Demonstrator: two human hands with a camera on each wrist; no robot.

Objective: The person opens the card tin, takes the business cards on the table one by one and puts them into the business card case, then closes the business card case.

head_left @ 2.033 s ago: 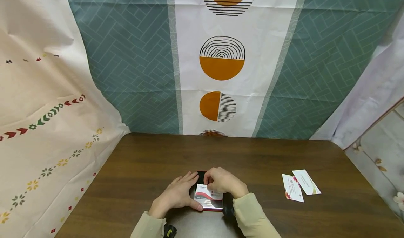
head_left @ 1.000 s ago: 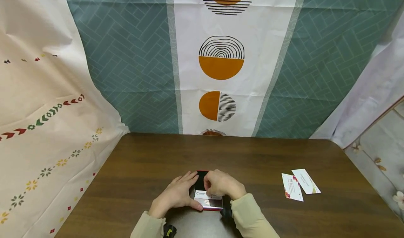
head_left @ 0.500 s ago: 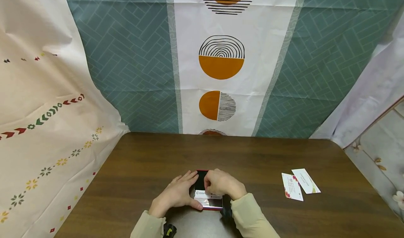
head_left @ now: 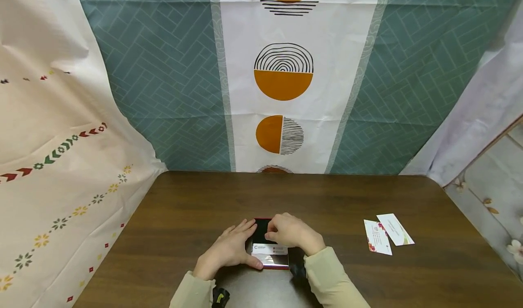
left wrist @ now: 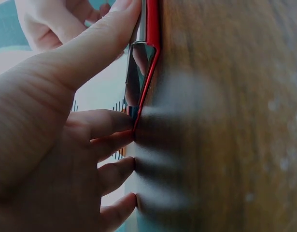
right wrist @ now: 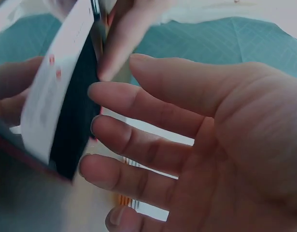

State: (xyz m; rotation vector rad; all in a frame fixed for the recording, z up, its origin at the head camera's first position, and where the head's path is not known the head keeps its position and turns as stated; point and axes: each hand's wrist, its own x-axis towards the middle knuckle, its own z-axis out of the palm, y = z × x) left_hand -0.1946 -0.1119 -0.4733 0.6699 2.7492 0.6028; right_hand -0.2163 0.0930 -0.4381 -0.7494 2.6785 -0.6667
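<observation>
A slim business card case [head_left: 273,260] lies unfolded on the table, with a red edge, a shiny metal pocket near me and a dark lid beyond. A white business card [head_left: 261,248] sits partly in the pocket, its upper strip showing. My left hand [head_left: 229,248] rests along the case's left side, its thumb pressing the metal near corner and its fingers spread straight, as the left wrist view shows. My right hand [head_left: 293,231] hovers over the lid's right side. In the right wrist view its fingers [right wrist: 153,104] are loosely extended beside the dark lid, apart from the card.
Two more business cards [head_left: 377,237] [head_left: 395,230] lie overlapping on the brown table [head_left: 196,199] to the right. A patterned teal and white cloth [head_left: 282,85] hangs behind the table's far edge. Pale draped cloth [head_left: 61,163] stands at the left.
The right hand pushed the card down toward me into the metal pocket, then lifted off it and moved slightly away and right. The left hand has stayed on the case.
</observation>
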